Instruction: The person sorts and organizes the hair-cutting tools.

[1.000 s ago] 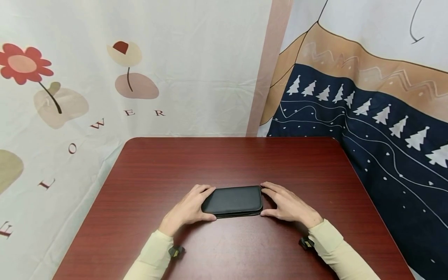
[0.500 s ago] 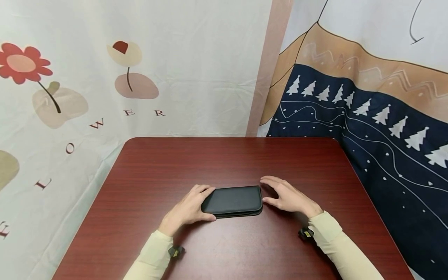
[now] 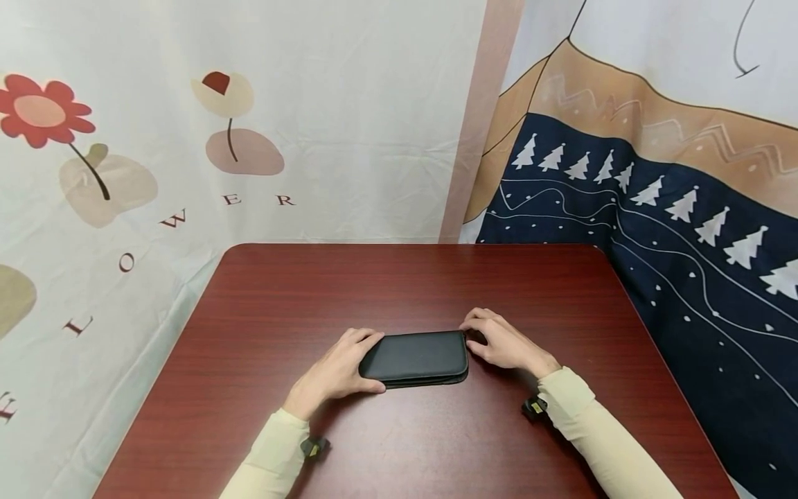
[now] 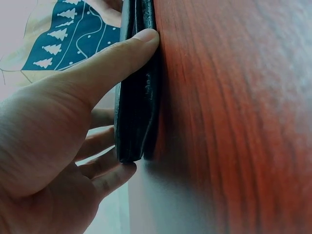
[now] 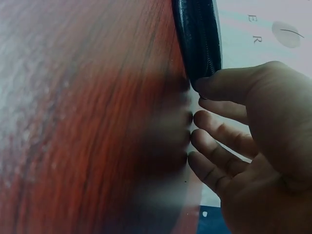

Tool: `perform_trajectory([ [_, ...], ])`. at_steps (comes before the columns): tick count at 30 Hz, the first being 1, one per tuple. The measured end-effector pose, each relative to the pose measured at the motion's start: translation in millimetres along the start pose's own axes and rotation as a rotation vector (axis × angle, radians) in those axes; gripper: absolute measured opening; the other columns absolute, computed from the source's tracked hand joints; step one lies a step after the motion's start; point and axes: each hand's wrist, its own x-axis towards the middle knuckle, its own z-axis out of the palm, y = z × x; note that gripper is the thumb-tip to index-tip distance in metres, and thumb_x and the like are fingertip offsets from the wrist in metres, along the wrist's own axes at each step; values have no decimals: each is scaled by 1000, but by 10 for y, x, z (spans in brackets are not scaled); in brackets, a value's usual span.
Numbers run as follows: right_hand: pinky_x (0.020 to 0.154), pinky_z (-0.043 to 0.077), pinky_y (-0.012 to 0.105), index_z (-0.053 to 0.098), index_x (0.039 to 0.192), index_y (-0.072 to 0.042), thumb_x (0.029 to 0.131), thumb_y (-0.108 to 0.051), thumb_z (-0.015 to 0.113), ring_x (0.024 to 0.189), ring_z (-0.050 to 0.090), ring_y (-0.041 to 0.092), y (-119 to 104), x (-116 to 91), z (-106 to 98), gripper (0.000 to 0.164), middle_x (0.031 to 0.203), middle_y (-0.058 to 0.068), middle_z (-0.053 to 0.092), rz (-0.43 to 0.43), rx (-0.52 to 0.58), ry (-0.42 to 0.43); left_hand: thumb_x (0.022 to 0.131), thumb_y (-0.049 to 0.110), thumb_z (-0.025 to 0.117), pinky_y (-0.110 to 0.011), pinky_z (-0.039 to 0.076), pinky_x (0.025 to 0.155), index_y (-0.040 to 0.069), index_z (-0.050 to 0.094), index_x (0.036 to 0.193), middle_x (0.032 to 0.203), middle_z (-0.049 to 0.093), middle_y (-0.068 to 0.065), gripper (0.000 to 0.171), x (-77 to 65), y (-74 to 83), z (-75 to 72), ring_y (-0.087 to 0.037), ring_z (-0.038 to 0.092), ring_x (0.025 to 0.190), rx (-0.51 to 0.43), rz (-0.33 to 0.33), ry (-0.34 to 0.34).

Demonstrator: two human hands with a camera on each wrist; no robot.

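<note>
A black zip-around wallet (image 3: 414, 357) lies flat on the dark red wooden table. My left hand (image 3: 333, 371) holds its left end, the thumb on the near edge and the fingers round the far side. In the left wrist view the thumb (image 4: 112, 63) presses the edge of the wallet (image 4: 134, 112) by the zip. At the far right corner is my right hand (image 3: 501, 342). Its thumb (image 5: 229, 85) and forefinger pinch at the zip's end, with a tiny dark bit, likely the zipper pull, between them. The other fingers curl loosely, their tips by the tabletop.
The table (image 3: 299, 284) extends around the wallet, its far edge by a white curtain (image 3: 361, 104) with flower prints. A navy cloth (image 3: 573, 208) with white trees hangs on the right. Each wrist wears a small black camera.
My right hand drew back from the wallet's right end, then came in at its far right corner, its fingers now more curled. The left hand and the wallet have stayed put.
</note>
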Motion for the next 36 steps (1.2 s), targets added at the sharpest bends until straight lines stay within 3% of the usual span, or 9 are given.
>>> perform_trajectory([
  [9, 86, 60, 30, 81, 121, -6, 104, -5, 77, 98, 68, 12, 43, 36, 27, 18, 112, 2, 74, 0, 28, 14, 79, 38, 104, -53, 56, 118, -1, 62, 156, 153, 67, -18, 96, 5, 4, 5, -38, 61, 142, -5, -4, 2],
  [16, 80, 59, 26, 82, 106, -10, 103, -4, 77, 89, 67, 7, 63, 57, 51, 7, 102, 0, 75, -8, 26, 55, 79, 38, 104, -53, 56, 118, 0, 61, 157, 154, 67, -17, 97, -1, 3, 9, -37, 61, 143, -10, -8, 1],
  [26, 75, 53, 23, 79, 99, -14, 102, -5, 78, 82, 60, 5, 67, 62, 57, 10, 96, -5, 72, -20, 5, 63, 79, 38, 104, -53, 56, 118, -1, 62, 157, 154, 67, -17, 97, -7, 13, 3, -37, 61, 143, -12, -12, 1],
  [36, 73, 48, 24, 74, 91, -17, 99, -2, 77, 79, 58, 8, 81, 33, 59, 18, 88, -8, 67, -87, -1, 87, 79, 43, 103, -51, 58, 117, 1, 62, 158, 152, 68, -16, 98, -18, 11, -10, -35, 63, 142, 39, -8, 7],
])
